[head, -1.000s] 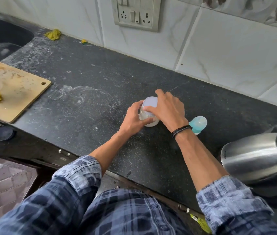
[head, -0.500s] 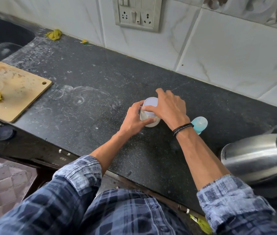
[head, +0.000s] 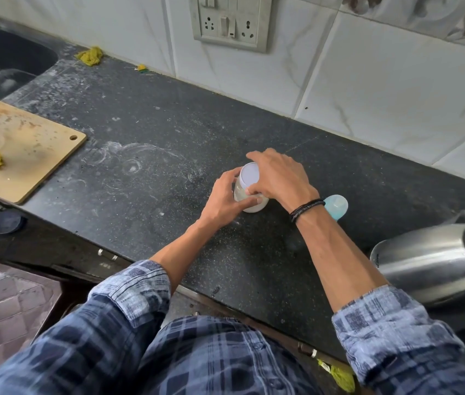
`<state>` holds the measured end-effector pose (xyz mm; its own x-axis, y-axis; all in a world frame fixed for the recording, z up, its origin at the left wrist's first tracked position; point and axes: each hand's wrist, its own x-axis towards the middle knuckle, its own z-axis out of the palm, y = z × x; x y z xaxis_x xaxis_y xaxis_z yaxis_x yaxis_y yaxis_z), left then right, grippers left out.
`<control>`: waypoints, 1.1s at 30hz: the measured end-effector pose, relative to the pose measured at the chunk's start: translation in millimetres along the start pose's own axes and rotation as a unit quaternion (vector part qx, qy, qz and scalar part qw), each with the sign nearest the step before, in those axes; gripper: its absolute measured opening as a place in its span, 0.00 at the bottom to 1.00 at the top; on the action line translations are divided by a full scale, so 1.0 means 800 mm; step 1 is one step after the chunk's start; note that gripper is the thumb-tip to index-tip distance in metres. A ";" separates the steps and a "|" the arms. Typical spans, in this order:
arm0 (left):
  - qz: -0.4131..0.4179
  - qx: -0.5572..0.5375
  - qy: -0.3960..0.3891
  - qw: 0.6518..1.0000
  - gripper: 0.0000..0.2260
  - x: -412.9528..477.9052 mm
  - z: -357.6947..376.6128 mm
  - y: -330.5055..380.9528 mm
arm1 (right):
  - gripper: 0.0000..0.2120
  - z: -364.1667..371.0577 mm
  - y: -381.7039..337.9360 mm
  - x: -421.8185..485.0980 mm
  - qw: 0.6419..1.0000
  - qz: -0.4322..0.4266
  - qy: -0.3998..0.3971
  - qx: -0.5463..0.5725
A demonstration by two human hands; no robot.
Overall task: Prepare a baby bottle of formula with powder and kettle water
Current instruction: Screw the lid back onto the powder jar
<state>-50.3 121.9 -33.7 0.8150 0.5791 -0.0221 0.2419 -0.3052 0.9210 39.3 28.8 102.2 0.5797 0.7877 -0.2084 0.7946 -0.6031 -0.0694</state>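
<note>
White jar (head: 239,193): upright on the black counter (head: 168,124), mid-scene, well left of the kettle. Likely the powder, since the contents look pale, but I can't confirm.
Left hand (head: 222,199): your fingers and thumb wrap the jar's body and brace it on the counter.
Right hand (head: 278,175): comes over from above, fingertips curled round the lid's rim. It reads as a twist grip; opening or closing, can't tell.
Lid (head: 249,174): white, flat, seated on the jar. If it gives suddenly under too much twist, the jar jerks and powder could puff out.
Counter: smeared with pale dust and ring marks. The jar could skid here if your left hand slackens while the right hand turns.
Blue plastic piece (head: 336,206): just right of the jar, half hidden behind your right wrist. Cap or bottle, can't tell. A wrist swing backward would likely knock it over.
Kettle (head: 430,260): steel, near right, apart from both hands. It may be hot, and an elbow pulled back carelessly could bump it and spill water.
Cutting board (head: 32,161): far left, out of the way, no risk.
</note>
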 end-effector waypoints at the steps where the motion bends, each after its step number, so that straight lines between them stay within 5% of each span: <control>1: 0.001 -0.001 0.000 1.000 0.37 0.000 0.000 0.000 | 0.37 0.001 -0.001 0.000 1.000 0.000 -0.005 -0.002; 33: -0.003 0.023 0.008 1.000 0.36 -0.003 -0.006 0.005 | 0.32 0.028 -0.006 0.015 0.992 0.069 0.050 0.094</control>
<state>-54.1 122.9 -28.3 0.8050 0.5929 -0.0218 0.2718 -0.3358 0.9019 38.2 38.7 78.3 0.7026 0.6994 -0.1308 0.6648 -0.7108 -0.2298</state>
